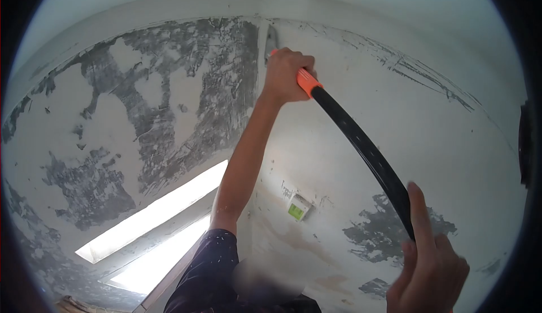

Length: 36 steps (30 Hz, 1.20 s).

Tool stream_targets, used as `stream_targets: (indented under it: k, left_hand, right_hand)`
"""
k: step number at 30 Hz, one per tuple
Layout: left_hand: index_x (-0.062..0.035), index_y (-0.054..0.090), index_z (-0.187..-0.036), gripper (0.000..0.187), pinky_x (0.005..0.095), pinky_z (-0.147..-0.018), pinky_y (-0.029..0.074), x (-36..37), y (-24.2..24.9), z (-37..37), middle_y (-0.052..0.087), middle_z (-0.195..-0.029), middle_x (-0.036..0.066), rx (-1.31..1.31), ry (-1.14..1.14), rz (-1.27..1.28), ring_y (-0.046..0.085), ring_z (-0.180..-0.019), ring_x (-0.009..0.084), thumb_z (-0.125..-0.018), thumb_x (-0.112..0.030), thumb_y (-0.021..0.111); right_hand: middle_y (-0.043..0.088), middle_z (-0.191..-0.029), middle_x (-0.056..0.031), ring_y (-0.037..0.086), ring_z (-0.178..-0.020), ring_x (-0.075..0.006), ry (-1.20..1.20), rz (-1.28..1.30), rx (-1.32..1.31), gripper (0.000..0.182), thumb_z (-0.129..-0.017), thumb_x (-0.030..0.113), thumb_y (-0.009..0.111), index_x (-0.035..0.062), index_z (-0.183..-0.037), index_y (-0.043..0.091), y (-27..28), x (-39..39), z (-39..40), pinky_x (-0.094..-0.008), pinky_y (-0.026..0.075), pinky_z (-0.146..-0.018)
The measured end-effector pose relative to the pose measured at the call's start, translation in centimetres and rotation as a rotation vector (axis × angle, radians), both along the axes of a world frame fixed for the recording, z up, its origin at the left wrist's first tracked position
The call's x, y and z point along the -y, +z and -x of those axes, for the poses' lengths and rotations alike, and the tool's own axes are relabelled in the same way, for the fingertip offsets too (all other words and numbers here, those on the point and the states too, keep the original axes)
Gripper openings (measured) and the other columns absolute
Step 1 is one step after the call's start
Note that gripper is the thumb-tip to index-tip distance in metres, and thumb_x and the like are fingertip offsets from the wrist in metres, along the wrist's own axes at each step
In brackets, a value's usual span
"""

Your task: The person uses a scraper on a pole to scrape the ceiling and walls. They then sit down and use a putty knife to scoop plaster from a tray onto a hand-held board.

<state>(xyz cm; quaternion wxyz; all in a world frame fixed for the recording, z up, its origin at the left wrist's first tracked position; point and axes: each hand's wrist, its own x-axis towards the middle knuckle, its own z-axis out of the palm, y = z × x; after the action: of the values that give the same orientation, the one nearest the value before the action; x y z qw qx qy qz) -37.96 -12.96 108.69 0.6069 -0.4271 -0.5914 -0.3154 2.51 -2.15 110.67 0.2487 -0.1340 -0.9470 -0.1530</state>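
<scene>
My left hand (288, 76) is raised high and shut around the top of a long scraper, just above its orange collar (307, 81). The scraper's grey blade (271, 37) rests against the wall corner near the ceiling line. Its black pole (367, 149) runs down to the right into my right hand (429, 268), which grips the lower end with one finger stretched along it. My left arm, with a dark paint-flecked sleeve (206, 273), reaches up through the middle of the view.
Two white walls meet at a corner (261, 59); both show large grey patches where paint is gone (186, 87). A bright window opening (158, 217) lies lower left. A small green-and-white box (297, 207) is fixed on the right wall.
</scene>
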Motion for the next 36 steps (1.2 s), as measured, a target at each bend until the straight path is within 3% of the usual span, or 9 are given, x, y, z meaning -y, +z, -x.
stream_targets:
  k: [2, 8, 11, 16, 20, 23, 27, 34, 36]
  left_hand:
    - [-0.0128, 0.044, -0.057, 0.028, 0.0362, -0.056, 0.041, -1.4, -0.7, -1.6, 0.047, -0.053, 0.004, 0.056, -0.078, 0.052, 0.048, -0.051, 0.0266, -0.057, -0.014, 0.071]
    - [-0.0127, 0.043, -0.058, 0.029, 0.0355, -0.055, 0.040, 0.9, 0.4, 1.0, 0.046, -0.052, 0.005, 0.081, 0.023, 0.028, 0.046, -0.050, 0.0270, -0.056, -0.015, 0.071]
    - [-0.0110, 0.041, -0.057, 0.030, 0.0346, -0.053, 0.039, -0.7, 0.2, -1.4, 0.046, -0.050, 0.005, 0.032, -0.098, 0.066, 0.043, -0.048, 0.0262, -0.056, -0.014, 0.071]
    - [-0.0124, 0.044, -0.058, 0.027, 0.0350, -0.054, 0.040, 0.6, 0.4, 0.4, 0.051, -0.053, 0.004, 0.061, -0.019, 0.046, 0.047, -0.051, 0.0266, -0.057, -0.016, 0.071]
    - [-0.0131, 0.045, -0.057, 0.027, 0.0361, -0.054, 0.041, 0.0, 0.1, -0.3, 0.052, -0.053, 0.004, 0.004, -0.121, 0.063, 0.049, -0.051, 0.0269, -0.058, -0.016, 0.071]
    - [-0.0128, 0.044, -0.058, 0.028, 0.0361, -0.055, 0.041, 1.6, 0.5, 1.5, 0.052, -0.052, 0.004, 0.040, -0.065, 0.016, 0.049, -0.051, 0.0279, -0.058, -0.017, 0.072]
    - [-0.0121, 0.043, -0.057, 0.029, 0.0357, -0.054, 0.040, 0.2, 0.1, -0.3, 0.049, -0.051, 0.003, -0.020, -0.113, 0.063, 0.044, -0.049, 0.0268, -0.057, -0.015, 0.071]
    - [-0.0129, 0.043, -0.056, 0.028, 0.0347, -0.054, 0.039, 0.4, 0.5, -0.8, 0.048, -0.051, 0.003, 0.151, -0.015, 0.113, 0.043, -0.050, 0.0259, -0.055, -0.015, 0.071]
    - [-0.0124, 0.043, -0.056, 0.028, 0.0343, -0.054, 0.040, -0.3, 0.2, -0.9, 0.049, -0.051, 0.003, 0.044, -0.121, 0.060, 0.044, -0.050, 0.0262, -0.056, -0.015, 0.071]
  right_hand:
    - [0.068, -0.078, -0.0098, 0.060, -0.058, -0.0238, 0.003, -0.016, -0.009, 0.059, -0.097, 0.015, 0.061, 0.0346, -0.151, 0.046, 0.0, -0.1, -1.1, -0.0389, 0.050, -0.056]
    - [0.067, -0.077, -0.0098, 0.060, -0.057, -0.0238, -0.018, -0.017, 0.013, 0.058, -0.097, 0.015, 0.060, 0.0341, -0.150, 0.047, 1.0, -0.5, -1.9, -0.0388, 0.050, -0.055]
    - [0.066, -0.076, -0.0098, 0.059, -0.056, -0.0238, 0.015, -0.045, 0.013, 0.057, -0.098, 0.015, 0.060, 0.0339, -0.150, 0.048, 3.5, 1.1, -0.8, -0.0388, 0.049, -0.055]
    - [0.066, -0.074, -0.0098, 0.058, -0.055, -0.0239, 0.029, -0.074, 0.055, 0.055, -0.098, 0.015, 0.060, 0.0335, -0.149, 0.049, 0.6, 2.9, 0.0, -0.0387, 0.049, -0.054]
    - [0.065, -0.073, -0.0098, 0.058, -0.055, -0.0239, 0.017, -0.088, 0.029, 0.054, -0.098, 0.015, 0.059, 0.0332, -0.148, 0.050, -0.8, 3.3, -1.2, -0.0386, 0.048, -0.054]
    - [0.065, -0.072, -0.0098, 0.058, -0.054, -0.0239, -0.022, -0.092, 0.028, 0.054, -0.098, 0.015, 0.059, 0.0329, -0.148, 0.051, -0.7, 2.3, 1.6, -0.0385, 0.048, -0.054]
    - [0.065, -0.071, -0.0098, 0.057, -0.054, -0.0240, -0.027, -0.102, -0.019, 0.053, -0.099, 0.015, 0.059, 0.0326, -0.147, 0.052, 0.6, 4.0, -1.5, -0.0385, 0.047, -0.053]
    - [0.064, -0.069, -0.0098, 0.056, -0.053, -0.0240, -0.042, -0.109, -0.023, 0.051, -0.099, 0.015, 0.058, 0.0321, -0.146, 0.054, 0.5, 2.9, -1.4, -0.0383, 0.046, -0.053]
    - [0.063, -0.069, -0.0098, 0.056, -0.052, -0.0240, -0.054, -0.113, -0.062, 0.050, -0.099, 0.015, 0.058, 0.0319, -0.146, 0.054, 0.3, 3.4, -1.3, -0.0383, 0.046, -0.052]
